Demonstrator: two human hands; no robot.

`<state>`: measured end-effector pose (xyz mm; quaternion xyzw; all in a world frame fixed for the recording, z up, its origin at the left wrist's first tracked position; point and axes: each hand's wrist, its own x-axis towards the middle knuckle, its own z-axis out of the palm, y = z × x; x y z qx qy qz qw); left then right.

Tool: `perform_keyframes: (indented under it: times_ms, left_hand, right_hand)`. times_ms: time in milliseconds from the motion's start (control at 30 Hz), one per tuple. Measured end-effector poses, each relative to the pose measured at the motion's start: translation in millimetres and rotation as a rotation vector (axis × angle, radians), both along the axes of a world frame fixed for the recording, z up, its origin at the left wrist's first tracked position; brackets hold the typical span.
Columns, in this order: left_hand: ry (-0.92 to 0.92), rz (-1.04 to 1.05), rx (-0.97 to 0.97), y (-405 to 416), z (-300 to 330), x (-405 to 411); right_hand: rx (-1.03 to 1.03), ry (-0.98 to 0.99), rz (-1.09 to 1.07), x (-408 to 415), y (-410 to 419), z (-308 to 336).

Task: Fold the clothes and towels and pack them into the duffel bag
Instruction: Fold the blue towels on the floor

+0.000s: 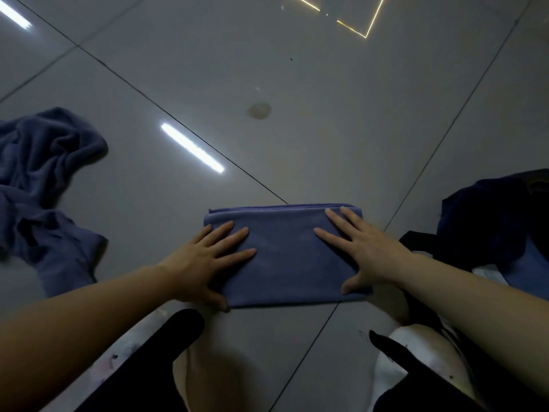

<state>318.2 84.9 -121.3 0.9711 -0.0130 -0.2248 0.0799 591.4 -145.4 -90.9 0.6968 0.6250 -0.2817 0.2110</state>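
A blue towel (283, 257) lies folded into a flat rectangle on the tiled floor in front of me. My left hand (208, 260) presses flat on its left side, fingers straight and spread, thumb at the near left corner. My right hand (361, 251) presses flat on its right side, fingers reaching the far right corner, thumb near the front edge. A dark navy duffel bag (499, 221) sits on the floor at the right, partly cut off by the frame, with blue fabric (525, 269) showing beside it.
A crumpled pile of blue cloth (41, 185) lies on the floor at the left. Glossy grey floor tiles (297, 99) stretch ahead, reflecting ceiling lights. My knees and dark clothing (142, 361) fill the bottom of the view.
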Motion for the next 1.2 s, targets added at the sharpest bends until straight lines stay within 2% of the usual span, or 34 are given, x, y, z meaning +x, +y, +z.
perform_keyframes:
  times_ms: [67,133,200,267,333,400,467,567,667,833,1033,1200]
  left_hand:
    - [-0.046,0.043,-0.022,2.7,1.6,-7.4]
    - [-0.159,0.229,-0.183,3.3,1.7,-15.2]
    - [-0.281,0.564,-0.316,-4.3,8.8,-15.4]
    - [-0.326,0.962,-0.439,-11.5,11.4,-11.1]
    - [-0.312,1.333,-0.717,-17.7,13.8,-2.0]
    - [-0.292,1.510,-0.990,-23.0,15.1,5.9]
    - [-0.269,1.536,-1.082,-24.5,19.0,11.7]
    - [-0.150,1.477,-1.203,-18.6,28.8,19.8]
    - [-0.060,1.423,-1.235,-14.7,38.1,24.0]
    - [-0.049,1.550,-1.396,-21.0,46.8,25.1]
    - [-0.008,1.486,-1.432,-18.4,48.8,19.7]
    - [-0.082,1.492,-1.437,-18.8,48.2,21.0]
  right_hand:
    - [-0.007,-0.016,0.028,3.7,-0.5,3.8]
    - [0.017,-0.011,0.014,-0.2,4.5,11.6]
    - [0.064,0.022,-0.004,-11.9,15.7,19.4]
    - [0.120,0.061,0.013,-29.5,34.1,20.4]
    - [0.117,0.114,-0.035,-48.5,50.5,16.0]
    - [0.044,0.120,-0.083,-62.8,58.6,9.5]
    - [-0.014,0.050,-0.040,-69.5,59.9,3.6]
    - [-0.044,0.045,-0.074,-71.1,60.3,2.1]
    - [-0.053,0.042,-0.090,-72.2,62.8,2.3]
    - [-0.052,0.044,-0.096,-71.6,62.7,2.0]
    - [-0.044,0.045,-0.103,-71.8,63.5,1.4]
    - [-0.048,0.052,-0.116,-71.9,63.9,2.0]
